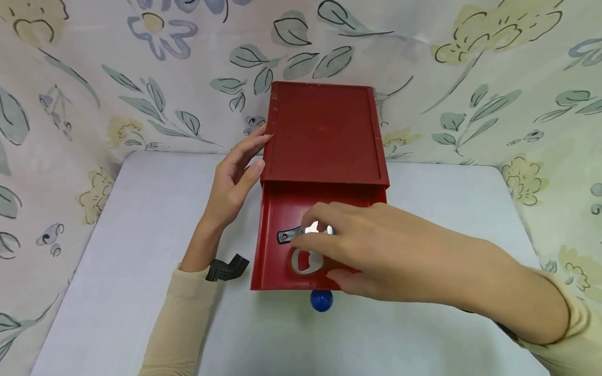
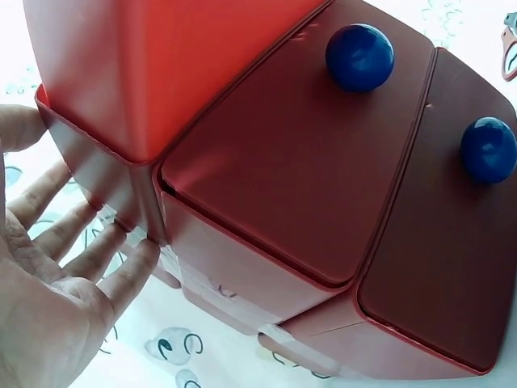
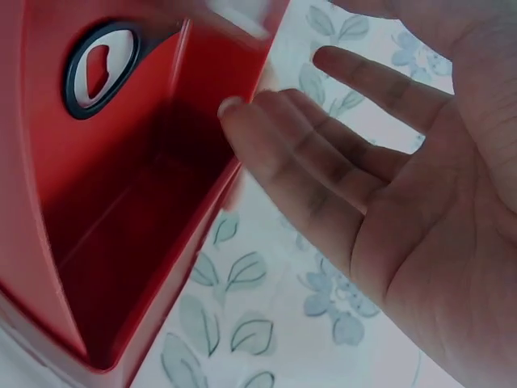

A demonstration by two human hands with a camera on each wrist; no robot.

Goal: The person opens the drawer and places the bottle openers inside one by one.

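Note:
A pulled-out red drawer (image 1: 277, 209) holds a bottle opener (image 1: 301, 269); its metal ring shows and black trim borders it in the right wrist view. Beside it a tool with a dark handle (image 1: 285, 236), pierced near its end, and shiny metal parts is partly hidden by my right hand (image 1: 376, 245). This hand is over the drawer, fingers spread and thumb apart, fingertips overlapping the tool in the head view. My left hand (image 1: 232, 180) rests its extended fingers along the left side of the red drawer unit (image 1: 324, 133).
Blue knobs show on the drawer fronts, one (image 1: 322, 301) on the pulled-out drawer and others (image 2: 360, 57) on neighbouring drawers. Scissors (image 2: 510, 48) appear at the left wrist view's edge. A white table (image 1: 164, 209) lies underneath, with floral cloth (image 1: 188, 94) behind.

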